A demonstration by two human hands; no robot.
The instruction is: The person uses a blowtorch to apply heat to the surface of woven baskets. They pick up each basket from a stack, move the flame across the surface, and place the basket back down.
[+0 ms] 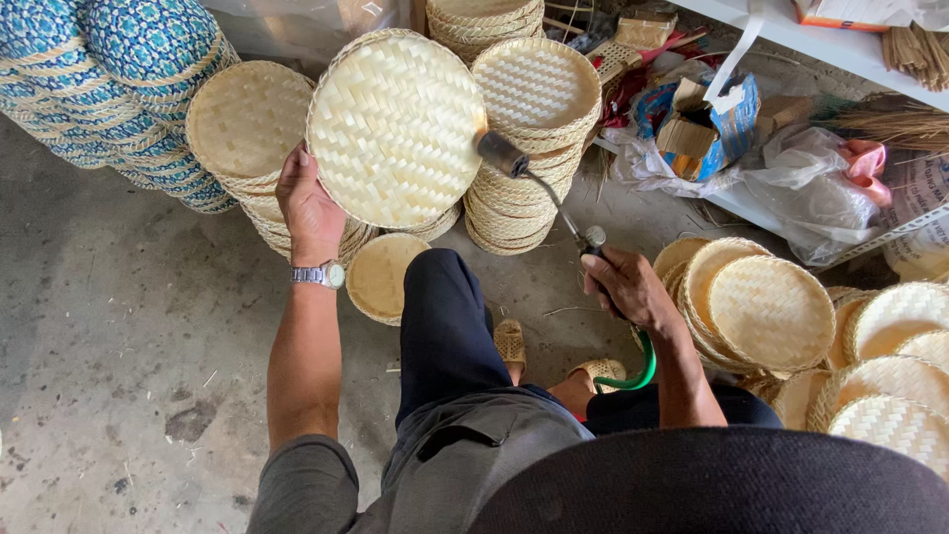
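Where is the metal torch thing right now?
In the head view, the torch is right of centre, gripped by the right hand, its nozzle beside the round woven tray that the left hand holds up.
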